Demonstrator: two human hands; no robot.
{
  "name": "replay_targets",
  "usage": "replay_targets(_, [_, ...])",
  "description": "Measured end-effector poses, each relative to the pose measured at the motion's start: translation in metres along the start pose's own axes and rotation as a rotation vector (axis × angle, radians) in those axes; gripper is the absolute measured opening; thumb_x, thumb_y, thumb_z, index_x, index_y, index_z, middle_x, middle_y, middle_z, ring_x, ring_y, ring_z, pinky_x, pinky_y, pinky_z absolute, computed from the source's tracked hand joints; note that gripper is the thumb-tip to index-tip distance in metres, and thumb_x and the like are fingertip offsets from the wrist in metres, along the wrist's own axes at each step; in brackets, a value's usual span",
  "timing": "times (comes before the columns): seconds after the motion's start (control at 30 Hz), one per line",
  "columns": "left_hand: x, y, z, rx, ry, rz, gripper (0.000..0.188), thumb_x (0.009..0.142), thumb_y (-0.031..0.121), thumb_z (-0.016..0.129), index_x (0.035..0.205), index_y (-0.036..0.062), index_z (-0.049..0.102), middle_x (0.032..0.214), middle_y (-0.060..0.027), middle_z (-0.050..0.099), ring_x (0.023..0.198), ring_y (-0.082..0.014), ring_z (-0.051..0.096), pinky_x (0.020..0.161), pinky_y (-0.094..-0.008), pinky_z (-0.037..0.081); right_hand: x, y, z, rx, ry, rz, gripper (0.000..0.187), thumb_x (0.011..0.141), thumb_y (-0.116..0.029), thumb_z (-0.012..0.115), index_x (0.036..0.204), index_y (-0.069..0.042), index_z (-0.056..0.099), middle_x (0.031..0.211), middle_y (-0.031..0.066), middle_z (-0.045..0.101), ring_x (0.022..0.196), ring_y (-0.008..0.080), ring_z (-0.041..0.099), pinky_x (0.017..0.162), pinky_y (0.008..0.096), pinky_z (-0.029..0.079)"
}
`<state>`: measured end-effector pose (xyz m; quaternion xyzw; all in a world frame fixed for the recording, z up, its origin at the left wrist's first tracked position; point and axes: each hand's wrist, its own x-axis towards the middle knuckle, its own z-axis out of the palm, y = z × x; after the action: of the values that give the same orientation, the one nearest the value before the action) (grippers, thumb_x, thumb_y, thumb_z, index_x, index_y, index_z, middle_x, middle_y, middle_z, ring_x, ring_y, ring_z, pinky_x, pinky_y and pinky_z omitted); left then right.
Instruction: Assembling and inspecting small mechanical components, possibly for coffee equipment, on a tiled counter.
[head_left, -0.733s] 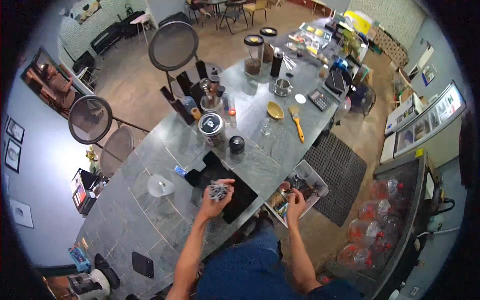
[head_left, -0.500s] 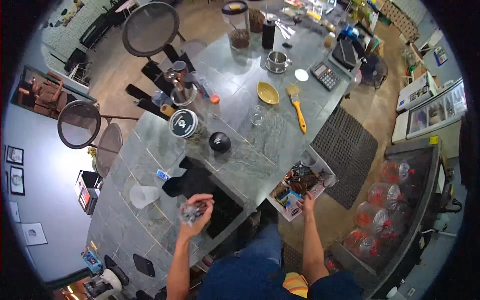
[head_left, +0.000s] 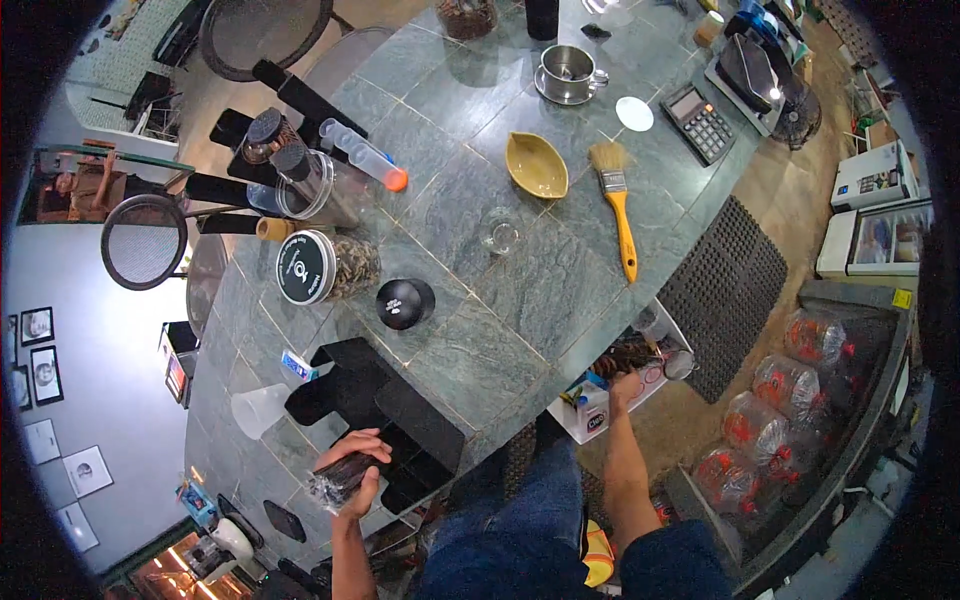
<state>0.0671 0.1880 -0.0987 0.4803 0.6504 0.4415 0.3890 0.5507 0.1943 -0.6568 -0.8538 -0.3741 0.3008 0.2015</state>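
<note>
My left hand [head_left: 352, 462] is wrapped round a dark bundle in clear crinkled plastic [head_left: 335, 485], just above the near edge of the table. Beside it stands a black open-topped organizer [head_left: 425, 410]. My right hand [head_left: 625, 390] reaches down into an open white drawer [head_left: 575, 426] to the right of my legs. Dark and coloured odds and ends [head_left: 628, 358] fill this drawer, with a clear round cup [head_left: 678, 362] at its right side. The right fingertips are hidden among these things, so their grip does not show.
On the stone-tiled table [head_left: 470, 350] are a black dome-shaped piece [head_left: 400, 303], a lidded jar [head_left: 308, 268], a yellow leaf-shaped dish [head_left: 537, 165], a brush [head_left: 622, 215], a calculator [head_left: 697, 122], a metal cup [head_left: 567, 75] and a frosted cup [head_left: 260, 410].
The view has shifted closer over the table. My right hand has moved from the drawer's near edge deeper among its contents. My left hand has turned, showing more of the dark bundle.
</note>
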Motion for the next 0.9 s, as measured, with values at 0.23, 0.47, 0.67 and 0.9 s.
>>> replay_targets(0.23, [-0.006, -0.006, -0.007, -0.100, -0.014, -0.009, 0.032, 0.092, 0.017, 0.076, 0.117, -0.0026, 0.070, 0.092, -0.0095, 0.074, 0.092, -0.0231, 0.071, 0.099, -0.0417, 0.054, -0.030, -0.106, -0.101, -0.037, 0.534, -0.293, 0.042, 0.087, 0.000, 0.065, 0.129, 0.004, 0.070, 0.112, 0.0223, 0.074, 0.102, 0.0383, 0.071, 0.086, 0.0435, 0.058])
replay_targets(0.47, [-0.015, -0.018, -0.011, -0.193, -0.098, -0.037, 0.029, 0.097, 0.006, 0.070, 0.126, 0.0009, 0.065, 0.101, -0.0058, 0.071, 0.098, -0.0167, 0.069, 0.092, -0.0344, 0.057, -0.090, -0.192, -0.196, 0.726, 0.408, -0.219, 0.042, 0.095, 0.000, 0.065, 0.137, 0.002, 0.063, 0.120, 0.0174, 0.071, 0.108, 0.0318, 0.071, 0.087, 0.0395, 0.060])
replay_targets(0.67, [-0.008, -0.015, -0.019, -0.192, -0.134, 0.050, 0.024, 0.094, 0.005, 0.076, 0.118, 0.0031, 0.073, 0.090, 0.0016, 0.071, 0.083, -0.0063, 0.065, 0.075, -0.0255, 0.053, -0.279, -0.408, -0.287, 0.744, -0.438, -0.216, 0.027, 0.105, -0.023, 0.069, 0.117, 0.001, 0.074, 0.093, 0.0049, 0.071, 0.074, 0.0125, 0.068, 0.064, 0.0244, 0.053])
replay_targets(0.9, [-0.001, -0.029, -0.020, -0.123, -0.138, 0.230, 0.029, 0.094, 0.014, 0.081, 0.119, 0.0011, 0.072, 0.094, -0.0003, 0.073, 0.088, -0.0090, 0.067, 0.079, -0.0285, 0.055, -0.396, -0.478, -0.205, 0.454, -0.276, -0.976, 0.018, 0.094, -0.013, 0.077, 0.104, 0.000, 0.071, 0.100, 0.0120, 0.076, 0.070, 0.0225, 0.066, 0.067, 0.0321, 0.053])
